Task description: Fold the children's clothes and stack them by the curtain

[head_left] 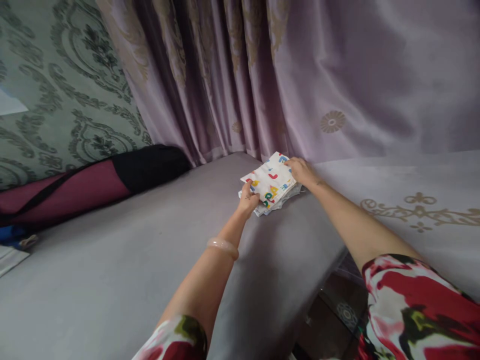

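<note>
A folded white cloth (270, 181) printed with coloured letters lies on top of a small stack of folded cloths (275, 204) on the grey bed surface (123, 265). My left hand (248, 199) is closed on the cloth's near left corner. My right hand (301, 170) rests on its far right corner, fingers curled over the edge. A pale bangle (223, 246) circles my left wrist.
Lilac curtains (285, 75) hang just behind the stack. A maroon and black long bag (93, 185) lies along the patterned green wall at left. The bed's edge drops off at right, by a lilac sheet (412, 200) with gold embroidery.
</note>
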`<state>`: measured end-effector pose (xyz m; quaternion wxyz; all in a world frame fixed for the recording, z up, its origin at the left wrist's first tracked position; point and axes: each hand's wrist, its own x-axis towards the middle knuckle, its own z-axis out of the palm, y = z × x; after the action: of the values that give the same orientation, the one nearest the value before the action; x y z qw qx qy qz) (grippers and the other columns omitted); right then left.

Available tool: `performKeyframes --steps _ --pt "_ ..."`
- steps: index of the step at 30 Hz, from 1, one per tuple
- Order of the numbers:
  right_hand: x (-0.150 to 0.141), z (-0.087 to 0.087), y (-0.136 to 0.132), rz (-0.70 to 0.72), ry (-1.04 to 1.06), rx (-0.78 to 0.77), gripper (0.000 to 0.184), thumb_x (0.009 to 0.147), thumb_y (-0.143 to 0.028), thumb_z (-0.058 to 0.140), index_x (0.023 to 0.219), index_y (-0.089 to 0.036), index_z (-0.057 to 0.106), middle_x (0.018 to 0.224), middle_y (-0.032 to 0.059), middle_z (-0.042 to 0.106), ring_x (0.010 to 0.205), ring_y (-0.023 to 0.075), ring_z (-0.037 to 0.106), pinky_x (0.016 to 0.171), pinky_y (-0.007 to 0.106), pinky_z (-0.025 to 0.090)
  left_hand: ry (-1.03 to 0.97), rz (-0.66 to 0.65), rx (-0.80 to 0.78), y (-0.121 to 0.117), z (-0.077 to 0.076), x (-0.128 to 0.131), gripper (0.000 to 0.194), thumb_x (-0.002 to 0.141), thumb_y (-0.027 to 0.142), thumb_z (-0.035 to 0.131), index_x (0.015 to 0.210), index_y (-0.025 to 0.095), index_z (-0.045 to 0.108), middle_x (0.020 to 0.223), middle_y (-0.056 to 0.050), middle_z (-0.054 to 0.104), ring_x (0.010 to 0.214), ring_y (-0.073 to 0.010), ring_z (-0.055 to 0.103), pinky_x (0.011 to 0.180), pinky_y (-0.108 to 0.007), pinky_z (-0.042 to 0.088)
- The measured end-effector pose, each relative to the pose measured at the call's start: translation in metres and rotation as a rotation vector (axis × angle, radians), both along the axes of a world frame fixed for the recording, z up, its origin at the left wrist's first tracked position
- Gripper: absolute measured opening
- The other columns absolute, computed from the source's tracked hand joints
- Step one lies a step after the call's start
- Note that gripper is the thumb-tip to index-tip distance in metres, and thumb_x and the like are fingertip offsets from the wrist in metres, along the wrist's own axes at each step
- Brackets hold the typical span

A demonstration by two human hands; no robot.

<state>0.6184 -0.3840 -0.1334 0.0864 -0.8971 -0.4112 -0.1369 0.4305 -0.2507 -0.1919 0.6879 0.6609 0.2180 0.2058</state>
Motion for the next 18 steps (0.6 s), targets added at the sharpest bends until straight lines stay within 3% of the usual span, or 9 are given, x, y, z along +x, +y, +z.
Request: performKeyframes --steps 7,12,18 --pt "-0.007 -0.004 0.001 0.017 -0.080 -0.052 0.050 0.086 0.000 0.038 0.126 -0.018 0.062 0.124 0.0082 0.062 0.110 0.0223 0.053 0.094 0.029 0.041 0.091 0.002 -0.138 -0.003 -0.007 0.001 0.082 0.072 0.003 0.059 0.147 0.016 0.028 0.082 -0.001 0.058 0.068 -0.0128 0.058 0.073 -0.026 0.053" --pt "-0.004 -0.016 0.001 -0.007 -0.061 -0.064 0.050 0.085 0.001 0.039 0.125 -0.018 0.061 0.126 0.0079 0.060 0.116 0.0216 0.052 0.096 0.029 0.040 0.112 0.004 -0.112 -0.001 -0.015 0.000 0.076 0.073 0.003 0.060 0.143 0.014 0.035 0.068 0.005 0.048 0.059 -0.0105 0.053 0.069 -0.023 0.050" --pt "0.000 -0.028 0.001 -0.110 0.004 -0.156 0.047 0.087 -0.003 0.042 0.126 -0.019 0.061 0.124 0.0118 0.060 0.115 0.0242 0.052 0.095 0.033 0.039 0.103 0.009 -0.051 -0.002 -0.025 0.002 0.076 0.073 0.011 0.067 0.143 0.015 0.036 0.067 0.005 0.047 0.057 -0.0095 0.049 0.061 -0.021 0.045"
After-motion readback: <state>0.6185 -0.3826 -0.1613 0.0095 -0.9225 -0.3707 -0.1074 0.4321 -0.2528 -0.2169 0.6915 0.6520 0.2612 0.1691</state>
